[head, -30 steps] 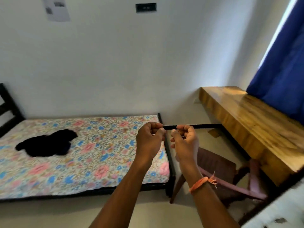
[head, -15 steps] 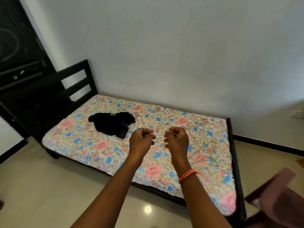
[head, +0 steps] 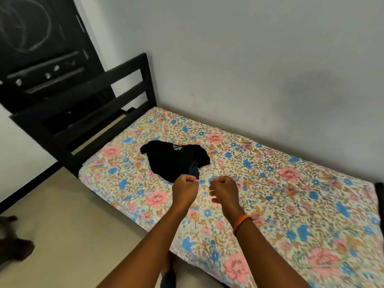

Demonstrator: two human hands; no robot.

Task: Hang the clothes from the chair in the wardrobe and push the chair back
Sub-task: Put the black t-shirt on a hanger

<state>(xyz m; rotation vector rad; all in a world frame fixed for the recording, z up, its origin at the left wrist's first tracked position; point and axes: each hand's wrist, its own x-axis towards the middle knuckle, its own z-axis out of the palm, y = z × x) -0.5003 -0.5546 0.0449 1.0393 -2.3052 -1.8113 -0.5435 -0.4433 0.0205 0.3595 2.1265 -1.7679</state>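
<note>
Both fists closed, empty, over the bed [head: 311, 204].
Black clothes [head: 174, 160] lie just beyond my left hand [head: 185, 191]; right hand [head: 224, 192] beside it.

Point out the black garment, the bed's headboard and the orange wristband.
black garment [head: 173, 161]: head view, middle of the crumpled cloth on the bed.
headboard [head: 124, 84]: head view, middle rail.
orange wristband [head: 241, 221]: head view, band on the right wrist.
</note>
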